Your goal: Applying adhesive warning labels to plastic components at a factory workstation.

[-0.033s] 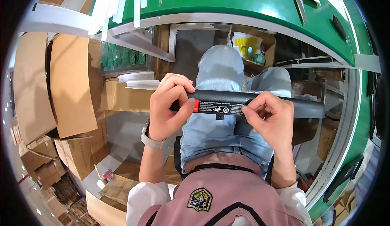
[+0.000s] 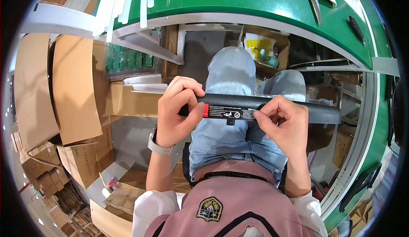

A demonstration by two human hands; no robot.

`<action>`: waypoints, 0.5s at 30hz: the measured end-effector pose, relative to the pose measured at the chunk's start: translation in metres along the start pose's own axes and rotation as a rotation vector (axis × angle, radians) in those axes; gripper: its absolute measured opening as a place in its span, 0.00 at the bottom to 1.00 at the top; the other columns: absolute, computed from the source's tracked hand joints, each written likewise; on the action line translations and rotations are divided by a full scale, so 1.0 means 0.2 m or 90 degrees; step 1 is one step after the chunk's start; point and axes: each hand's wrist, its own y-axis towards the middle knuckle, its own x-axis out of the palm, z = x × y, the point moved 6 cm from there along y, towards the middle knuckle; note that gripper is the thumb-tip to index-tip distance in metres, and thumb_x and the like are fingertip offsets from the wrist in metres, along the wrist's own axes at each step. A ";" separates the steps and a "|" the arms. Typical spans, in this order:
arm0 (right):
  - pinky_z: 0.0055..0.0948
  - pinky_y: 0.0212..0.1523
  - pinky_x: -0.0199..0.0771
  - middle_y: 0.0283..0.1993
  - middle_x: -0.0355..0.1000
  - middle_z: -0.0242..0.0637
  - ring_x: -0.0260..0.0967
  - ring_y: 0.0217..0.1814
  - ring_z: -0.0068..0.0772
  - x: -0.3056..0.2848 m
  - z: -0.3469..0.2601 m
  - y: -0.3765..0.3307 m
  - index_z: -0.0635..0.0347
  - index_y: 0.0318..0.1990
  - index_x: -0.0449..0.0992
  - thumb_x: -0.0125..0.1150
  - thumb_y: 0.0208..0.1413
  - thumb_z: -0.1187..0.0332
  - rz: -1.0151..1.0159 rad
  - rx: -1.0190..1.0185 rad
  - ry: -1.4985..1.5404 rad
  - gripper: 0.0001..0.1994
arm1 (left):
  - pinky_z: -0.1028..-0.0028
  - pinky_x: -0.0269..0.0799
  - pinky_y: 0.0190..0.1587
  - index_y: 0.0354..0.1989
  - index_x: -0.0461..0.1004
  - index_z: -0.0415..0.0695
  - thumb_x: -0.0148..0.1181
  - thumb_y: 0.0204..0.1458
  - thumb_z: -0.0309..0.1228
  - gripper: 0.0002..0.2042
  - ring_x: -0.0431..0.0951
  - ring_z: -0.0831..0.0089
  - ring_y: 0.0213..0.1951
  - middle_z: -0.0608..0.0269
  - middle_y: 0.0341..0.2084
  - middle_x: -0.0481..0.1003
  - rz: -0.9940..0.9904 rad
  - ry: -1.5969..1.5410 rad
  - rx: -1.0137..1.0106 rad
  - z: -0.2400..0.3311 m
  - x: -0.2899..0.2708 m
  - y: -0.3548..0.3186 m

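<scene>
Long dark grey bar (image 2: 260, 107), labelled, held level over lap

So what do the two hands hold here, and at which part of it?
Both hold one long dark bar above the lap. The left hand wraps its left end, beside the label; the right hand pinches its middle at the label's right edge.

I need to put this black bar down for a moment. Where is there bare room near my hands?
The green table above the knees is mostly bare, with white strips at its left end and tools along its right edge. Cardboard boxes crowd the left. Both hands, left hand and right hand, grip the black bar over the lap.
</scene>
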 end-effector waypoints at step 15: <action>0.13 0.19 0.63 0.18 0.71 0.28 0.66 0.18 0.10 0.01 0.02 -0.05 0.65 0.23 0.72 0.67 0.46 0.80 -0.024 0.078 0.017 0.08 | 0.67 0.67 0.45 0.13 0.57 0.43 0.66 0.34 0.21 0.18 0.72 0.62 0.41 0.57 0.34 0.73 -0.029 -0.104 -0.034 -0.11 -0.02 -0.06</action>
